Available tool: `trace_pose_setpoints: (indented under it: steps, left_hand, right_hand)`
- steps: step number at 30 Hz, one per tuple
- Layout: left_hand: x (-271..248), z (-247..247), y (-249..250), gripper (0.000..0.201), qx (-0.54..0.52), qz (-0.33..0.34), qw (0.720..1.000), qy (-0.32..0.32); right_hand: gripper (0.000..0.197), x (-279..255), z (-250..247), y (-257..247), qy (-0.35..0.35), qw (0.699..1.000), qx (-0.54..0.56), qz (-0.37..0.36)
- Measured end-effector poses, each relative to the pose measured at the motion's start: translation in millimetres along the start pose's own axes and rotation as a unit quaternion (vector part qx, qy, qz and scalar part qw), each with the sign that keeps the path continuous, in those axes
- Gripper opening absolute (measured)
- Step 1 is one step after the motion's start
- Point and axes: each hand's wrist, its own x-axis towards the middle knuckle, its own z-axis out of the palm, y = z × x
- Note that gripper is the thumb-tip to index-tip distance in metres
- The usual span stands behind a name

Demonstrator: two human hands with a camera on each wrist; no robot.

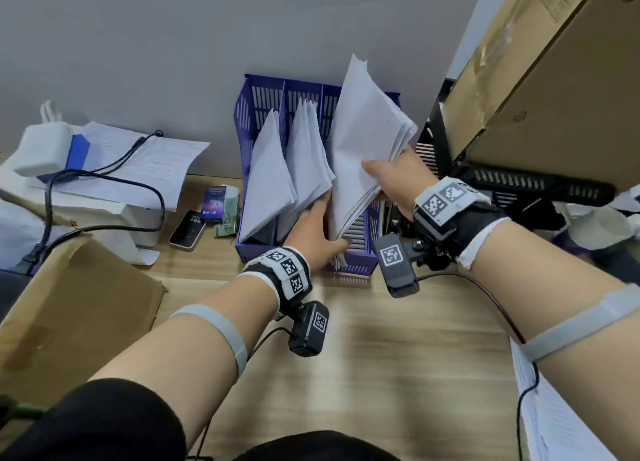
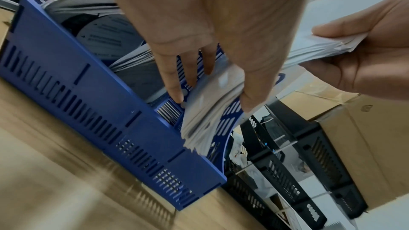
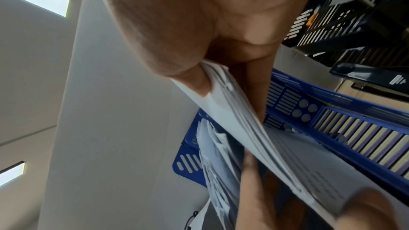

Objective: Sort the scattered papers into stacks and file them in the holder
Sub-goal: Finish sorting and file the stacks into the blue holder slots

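Note:
A blue three-slot file holder [image 1: 242,114] stands against the wall. Its left slot holds papers [image 1: 266,183], and so does the middle slot [image 1: 308,162]. A thick white paper stack [image 1: 363,141] tilts over the right slot, its lower corner down inside. My right hand [image 1: 391,180] grips the stack's right edge, thumb on top. My left hand [image 1: 318,232] pinches the lower corner. In the left wrist view the left hand [image 2: 212,93] has thumb and fingers either side of the stack [image 2: 205,125], above the holder [image 2: 88,93]. In the right wrist view the stack [image 3: 232,111] bends below the right hand [image 3: 188,41].
Left of the holder lie a phone [image 1: 187,230] and a small box [image 1: 214,200], then a white device under printed sheets [image 1: 114,169]. A cardboard sheet [image 1: 69,304] covers the near left. Black trays [image 1: 519,180] and a cardboard box [image 1: 554,79] crowd the right. More papers [image 1: 554,408] lie at the near right.

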Motion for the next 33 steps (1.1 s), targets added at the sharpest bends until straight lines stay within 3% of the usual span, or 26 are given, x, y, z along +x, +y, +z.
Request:
trace_pose_setpoints:
  steps: [6, 11, 15, 17, 22, 26, 33]
  left_hand:
    - [20.5, 0.4, 2.2, 0.056, 0.047, -0.096, 0.992, 0.070]
    - [29.4, 5.3, 0.2, 0.040, 0.083, -0.146, 0.985, 0.032]
    - [26.2, 15.8, -5.7, 0.029, 0.081, -0.178, 0.981, 0.003]
    - [21.3, 17.1, -6.6, 0.027, 0.034, -0.189, 0.981, 0.017]
    - [5.7, 13.2, -0.3, 0.032, -0.034, -0.214, 0.975, 0.041]
    - [-15.4, 23.3, 10.1, 0.050, -0.013, -0.186, 0.982, -0.022]
    - [-58.1, 94.5, 24.5, 0.035, -0.044, -0.190, 0.968, -0.155]
  right_hand:
    - [0.041, 31.0, 14.9, 8.2, 0.009, 1.000, 0.004, -0.013]
    - [0.036, 27.0, 35.0, 23.1, -0.057, 0.997, -0.045, -0.003]
    - [0.042, 19.0, 34.6, 31.7, -0.118, 0.983, -0.129, -0.047]
    - [0.044, 14.6, 31.9, 34.9, -0.131, 0.981, -0.140, -0.043]
    - [0.029, -5.2, 28.3, 50.2, -0.149, 0.982, -0.110, -0.024]
    - [0.026, -28.4, 16.8, 80.6, -0.112, 0.991, -0.071, 0.022]
    - [0.043, -99.2, -52.1, 181.3, 0.017, 0.985, -0.094, 0.147]
